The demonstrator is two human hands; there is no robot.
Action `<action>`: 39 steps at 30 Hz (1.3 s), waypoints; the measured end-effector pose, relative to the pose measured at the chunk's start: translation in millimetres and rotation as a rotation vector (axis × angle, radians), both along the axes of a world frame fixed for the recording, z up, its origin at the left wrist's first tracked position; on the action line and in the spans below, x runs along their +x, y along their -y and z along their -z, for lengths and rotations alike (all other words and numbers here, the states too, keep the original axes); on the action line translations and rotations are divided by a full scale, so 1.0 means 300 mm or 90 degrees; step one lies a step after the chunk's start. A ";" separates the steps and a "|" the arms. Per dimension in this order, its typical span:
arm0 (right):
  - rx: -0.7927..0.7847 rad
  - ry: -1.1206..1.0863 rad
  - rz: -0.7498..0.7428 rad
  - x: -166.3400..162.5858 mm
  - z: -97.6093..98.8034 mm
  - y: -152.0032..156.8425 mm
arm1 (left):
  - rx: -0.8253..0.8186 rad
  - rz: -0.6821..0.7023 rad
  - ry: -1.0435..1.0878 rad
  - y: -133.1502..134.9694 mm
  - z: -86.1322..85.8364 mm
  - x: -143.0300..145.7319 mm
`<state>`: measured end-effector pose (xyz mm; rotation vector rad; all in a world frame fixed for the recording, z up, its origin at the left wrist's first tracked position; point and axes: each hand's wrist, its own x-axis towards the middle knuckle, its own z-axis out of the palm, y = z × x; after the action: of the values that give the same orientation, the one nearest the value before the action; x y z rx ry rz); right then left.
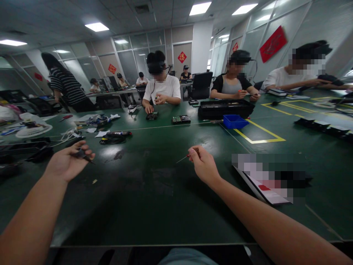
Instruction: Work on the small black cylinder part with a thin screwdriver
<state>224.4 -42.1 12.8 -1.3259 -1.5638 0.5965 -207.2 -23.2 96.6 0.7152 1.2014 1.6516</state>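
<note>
My left hand (67, 162) is raised over the dark green table (154, 191) and pinches a small dark part (82, 155) between its fingertips. My right hand (203, 163) is closed around a thin screwdriver (184, 158) with a red handle, its metal tip pointing left toward the other hand. Both hands hover a little above the table top, about an arm's width apart.
A coiled black cable (113, 138) and white papers (91, 129) lie at the left. A blue bin (235, 121) and a black tray (224, 108) stand mid-table by yellow tape lines. A flat booklet (264, 186) lies at my right. Several people sit across the table.
</note>
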 end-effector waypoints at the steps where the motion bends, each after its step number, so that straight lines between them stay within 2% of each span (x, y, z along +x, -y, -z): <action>1: 0.003 -0.002 0.002 0.000 0.001 -0.001 | 0.006 0.031 0.004 -0.007 -0.003 0.038; 8: 0.019 -0.015 0.000 0.000 0.027 -0.011 | -0.023 0.194 0.018 -0.064 0.024 0.299; 15: 0.015 0.005 0.003 0.001 0.011 -0.003 | -0.031 0.358 0.065 -0.107 0.122 0.541; 19: 0.007 0.000 0.008 0.002 0.007 -0.004 | 0.007 0.390 0.053 -0.132 0.204 0.669; 24: 0.017 -0.004 0.020 0.003 0.010 -0.008 | 0.102 0.375 -0.068 -0.160 0.271 0.801; 30: 0.043 -0.013 0.042 0.003 0.009 -0.012 | 0.140 0.322 -0.247 -0.152 0.312 0.878; 35: 0.064 -0.023 0.048 0.006 0.018 -0.020 | 0.172 0.323 -0.398 -0.136 0.346 0.879; 39: 0.067 -0.035 0.060 0.008 0.023 -0.027 | 0.178 0.305 -0.448 -0.141 0.352 0.867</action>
<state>226.9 -33.9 5.9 -1.2852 -1.4602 0.4822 52.8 19.1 -9.2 1.7152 1.1350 1.1926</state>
